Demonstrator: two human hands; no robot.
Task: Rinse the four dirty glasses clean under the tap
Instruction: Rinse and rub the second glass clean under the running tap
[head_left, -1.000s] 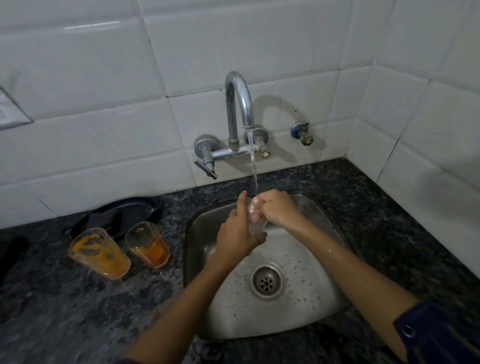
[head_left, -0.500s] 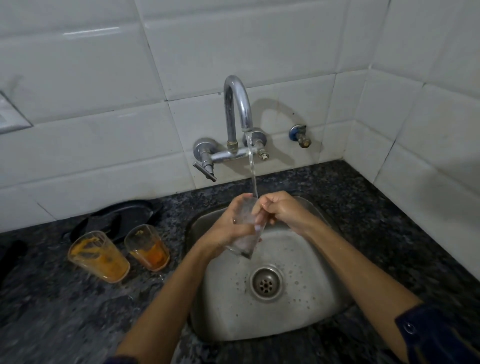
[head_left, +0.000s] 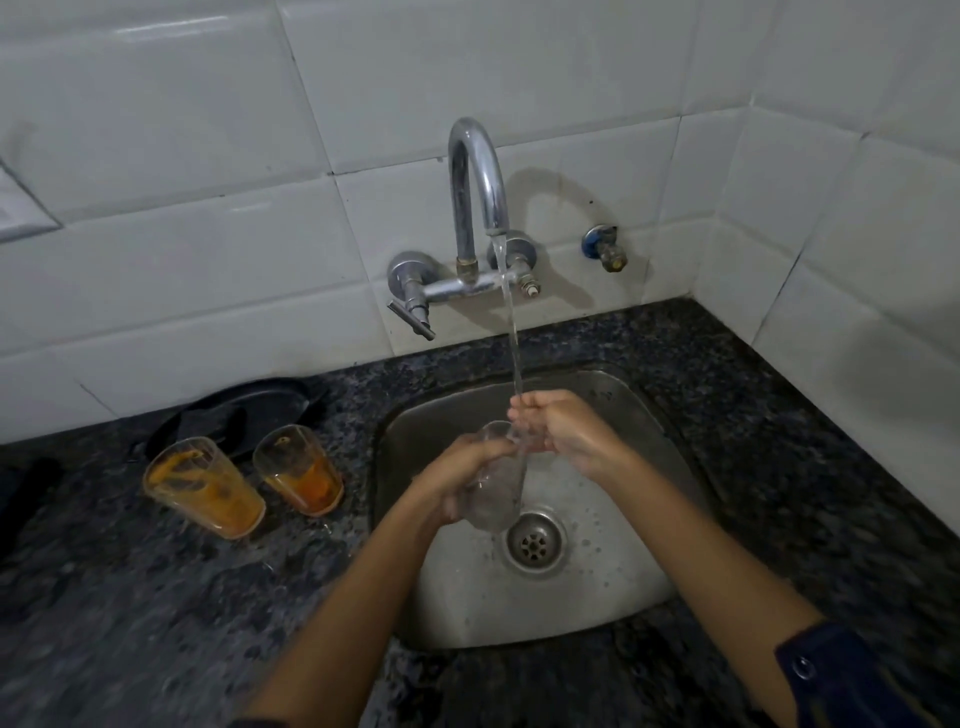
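While water runs from the tap (head_left: 475, 171) in a thin stream, the left hand (head_left: 460, 480) grips a clear glass (head_left: 496, 486) over the sink (head_left: 613, 587), rim tilted up toward the stream. The right hand (head_left: 563, 431) has its fingers curled at the glass's rim; they appear to reach inside, though the water blurs this. Two dirty glasses, one left (head_left: 205, 486) and one right (head_left: 298, 470), stand on the counter (head_left: 130, 613), streaked orange, just left of the sink.

clear glass (head_left: 496, 491) under tap, two orange-stained glasses (head_left: 244, 483) — upright
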